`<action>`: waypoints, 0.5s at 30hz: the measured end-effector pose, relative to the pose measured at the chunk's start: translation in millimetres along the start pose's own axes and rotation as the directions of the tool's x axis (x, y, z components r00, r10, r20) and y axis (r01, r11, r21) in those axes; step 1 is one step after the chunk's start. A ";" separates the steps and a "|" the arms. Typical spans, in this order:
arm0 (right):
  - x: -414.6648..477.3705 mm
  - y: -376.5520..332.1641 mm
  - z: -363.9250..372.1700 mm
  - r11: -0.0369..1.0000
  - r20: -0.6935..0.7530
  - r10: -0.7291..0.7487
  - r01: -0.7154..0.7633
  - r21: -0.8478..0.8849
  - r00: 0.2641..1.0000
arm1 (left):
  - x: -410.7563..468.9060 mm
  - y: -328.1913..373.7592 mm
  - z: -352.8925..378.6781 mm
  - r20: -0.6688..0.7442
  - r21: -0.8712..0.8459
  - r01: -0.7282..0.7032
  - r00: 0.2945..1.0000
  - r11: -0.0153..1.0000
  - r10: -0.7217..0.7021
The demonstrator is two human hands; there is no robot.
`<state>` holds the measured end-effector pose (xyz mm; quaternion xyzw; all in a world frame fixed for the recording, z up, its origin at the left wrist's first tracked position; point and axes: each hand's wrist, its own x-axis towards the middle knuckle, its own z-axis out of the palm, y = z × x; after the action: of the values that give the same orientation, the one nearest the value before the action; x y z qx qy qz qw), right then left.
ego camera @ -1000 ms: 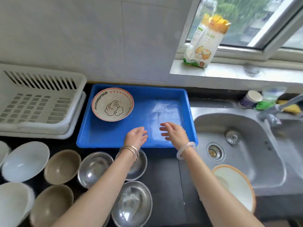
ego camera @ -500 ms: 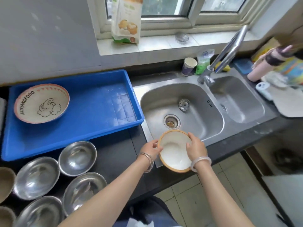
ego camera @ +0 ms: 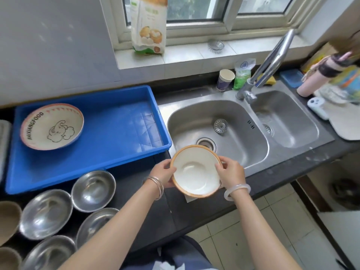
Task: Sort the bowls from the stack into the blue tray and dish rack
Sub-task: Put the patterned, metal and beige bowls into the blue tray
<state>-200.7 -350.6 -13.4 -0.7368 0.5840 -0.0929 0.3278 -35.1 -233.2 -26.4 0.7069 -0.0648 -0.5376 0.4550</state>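
Both hands grip a white bowl (ego camera: 195,171) by its orange rim: the left hand (ego camera: 163,174) curled on the left edge, the right hand (ego camera: 230,173) on the right edge, thumbs over the lip. The bowl is tilted, held over the counter edge in front of the sink (ego camera: 218,123). Up and left of the left hand lies the blue tray (ego camera: 116,137), holding an elephant bowl (ego camera: 52,126) at its far left, with bare floor nearer the hands. Steel bowls (ego camera: 93,190) crowd just left of the left forearm.

Both bare forearms reach forward side by side. The left hand (ego camera: 163,175) and right hand (ego camera: 230,173) curl inward facing each other, fingers bent, thumbs on top, gripping.
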 end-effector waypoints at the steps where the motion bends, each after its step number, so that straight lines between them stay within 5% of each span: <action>1: 1.5 -11.6 1.5 1.000 0.010 -0.008 0.008 0.025 1.000 | -2.2 5.7 -13.0 -0.005 -0.018 -0.004 1.000 1.000 0.004; 8: 7.4 -100.4 40.2 0.972 0.113 -0.127 0.101 0.211 0.986 | -19.1 29.6 -107.4 -0.132 -0.198 -0.056 0.991 0.979 0.030; 15: 10.7 -201.9 105.2 0.938 0.203 -0.238 0.171 0.302 0.950 | -34.0 26.2 -198.4 -0.319 -0.437 -0.253 0.941 0.863 0.115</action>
<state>18.7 -300.2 22.7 -0.7457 0.4415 -0.1202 0.4844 123.8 -114.8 17.6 0.6347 0.0657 -0.3842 0.6673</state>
